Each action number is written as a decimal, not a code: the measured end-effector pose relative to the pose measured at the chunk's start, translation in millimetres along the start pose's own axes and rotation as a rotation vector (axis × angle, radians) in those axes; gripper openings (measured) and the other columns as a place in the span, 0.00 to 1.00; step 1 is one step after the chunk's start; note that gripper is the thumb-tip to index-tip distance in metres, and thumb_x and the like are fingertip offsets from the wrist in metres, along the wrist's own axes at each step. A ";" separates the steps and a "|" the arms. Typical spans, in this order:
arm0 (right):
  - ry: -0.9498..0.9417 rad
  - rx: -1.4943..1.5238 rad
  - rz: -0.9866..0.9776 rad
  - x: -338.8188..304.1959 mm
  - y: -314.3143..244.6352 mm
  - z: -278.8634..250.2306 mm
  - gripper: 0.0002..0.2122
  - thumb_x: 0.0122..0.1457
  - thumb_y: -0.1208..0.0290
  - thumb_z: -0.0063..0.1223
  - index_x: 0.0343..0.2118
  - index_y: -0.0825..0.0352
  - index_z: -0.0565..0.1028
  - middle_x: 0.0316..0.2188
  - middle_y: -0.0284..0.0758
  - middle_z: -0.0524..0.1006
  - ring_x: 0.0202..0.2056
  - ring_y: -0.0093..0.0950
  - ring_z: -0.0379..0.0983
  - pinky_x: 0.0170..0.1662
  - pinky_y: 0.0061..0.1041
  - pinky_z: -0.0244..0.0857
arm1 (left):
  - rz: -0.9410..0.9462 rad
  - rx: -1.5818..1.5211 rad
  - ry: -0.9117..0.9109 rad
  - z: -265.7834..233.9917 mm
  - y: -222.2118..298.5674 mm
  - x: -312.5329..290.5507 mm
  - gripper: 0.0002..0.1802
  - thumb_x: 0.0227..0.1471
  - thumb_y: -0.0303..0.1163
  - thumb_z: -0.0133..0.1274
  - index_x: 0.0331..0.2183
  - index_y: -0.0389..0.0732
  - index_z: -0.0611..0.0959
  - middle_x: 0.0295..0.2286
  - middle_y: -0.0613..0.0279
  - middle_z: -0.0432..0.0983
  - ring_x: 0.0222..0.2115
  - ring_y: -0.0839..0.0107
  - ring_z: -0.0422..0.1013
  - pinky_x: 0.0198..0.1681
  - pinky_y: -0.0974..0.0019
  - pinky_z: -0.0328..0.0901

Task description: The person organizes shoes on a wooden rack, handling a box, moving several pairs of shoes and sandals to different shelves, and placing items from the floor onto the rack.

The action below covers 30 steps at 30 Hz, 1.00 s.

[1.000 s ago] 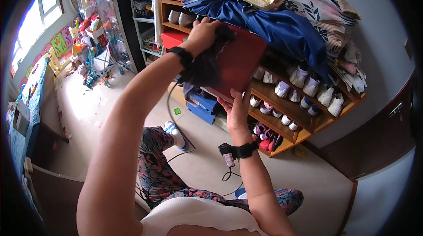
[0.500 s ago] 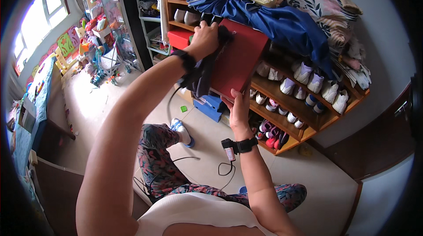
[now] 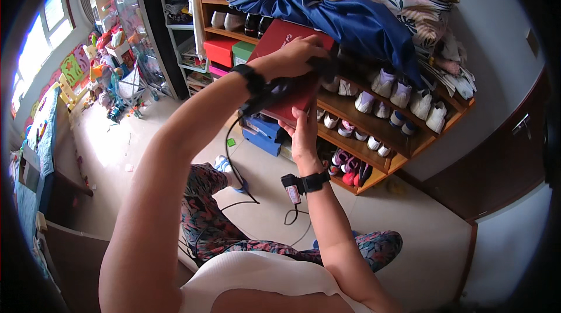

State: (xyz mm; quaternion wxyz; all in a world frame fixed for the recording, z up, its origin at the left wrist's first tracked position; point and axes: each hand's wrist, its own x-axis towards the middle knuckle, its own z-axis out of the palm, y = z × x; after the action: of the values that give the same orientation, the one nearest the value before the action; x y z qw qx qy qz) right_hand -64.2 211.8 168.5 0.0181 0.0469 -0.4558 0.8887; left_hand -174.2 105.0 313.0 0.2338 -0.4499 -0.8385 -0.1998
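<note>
A dark red box [image 3: 274, 37] is tilted in front of the shoe rack. My right hand [image 3: 302, 138] supports its lower end, thumb against its face and fingers toward its underside. Across the box's face reaches my left hand [image 3: 297, 56], fingers curled round a dark cloth [image 3: 324, 68] that bunches at the fingertips and partly covers the red surface. Both wrists wear black straps, and a black cable trails down from the left one.
A wooden shoe rack [image 3: 374, 126] holds several pairs of shoes, with a blue jacket [image 3: 350, 27] and heaped clothes on top. Blue boxes [image 3: 261, 138] stand on the floor by the rack. Scattered toys [image 3: 120, 79] lie at the far left. A dark door [image 3: 491, 161] is on the right.
My left hand has slid rightward across the box's face with the cloth, uncovering the box's upper left part. The box and my right hand appear slightly farther left, as the whole view has shifted.
</note>
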 end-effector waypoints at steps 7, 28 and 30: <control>0.018 0.010 0.005 4.3 -10.7 6.0 0.28 0.58 0.66 0.47 0.62 0.52 0.55 0.50 0.33 0.69 0.45 0.28 0.72 0.43 0.31 0.75 | -0.011 -0.155 -0.163 -36.4 38.2 -92.4 0.24 0.37 0.16 0.58 0.41 0.40 0.81 0.45 0.52 0.68 0.49 0.52 0.65 0.54 0.56 0.62; -0.026 -0.019 0.085 78.3 -83.4 40.2 0.32 0.57 0.41 0.48 0.58 0.57 0.62 0.54 0.34 0.67 0.52 0.34 0.66 0.49 0.38 0.71 | -0.553 0.029 0.718 8.7 -6.1 -152.0 0.27 0.38 0.23 0.61 0.45 0.37 0.75 0.42 0.47 0.67 0.43 0.46 0.66 0.46 0.54 0.64; -0.075 -0.145 -0.084 85.9 -63.3 30.0 0.32 0.57 0.48 0.55 0.60 0.58 0.59 0.56 0.32 0.65 0.54 0.30 0.64 0.52 0.37 0.69 | -0.570 0.026 0.707 14.6 -26.4 -143.3 0.28 0.38 0.23 0.61 0.46 0.37 0.75 0.42 0.46 0.67 0.44 0.46 0.66 0.47 0.54 0.64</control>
State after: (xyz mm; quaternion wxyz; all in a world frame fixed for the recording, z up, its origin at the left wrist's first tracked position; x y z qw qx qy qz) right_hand -142.9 223.5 245.6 0.0417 0.0981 -0.5170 0.8493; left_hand -130.1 4.6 215.9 0.4470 -0.1025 -0.8000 -0.3869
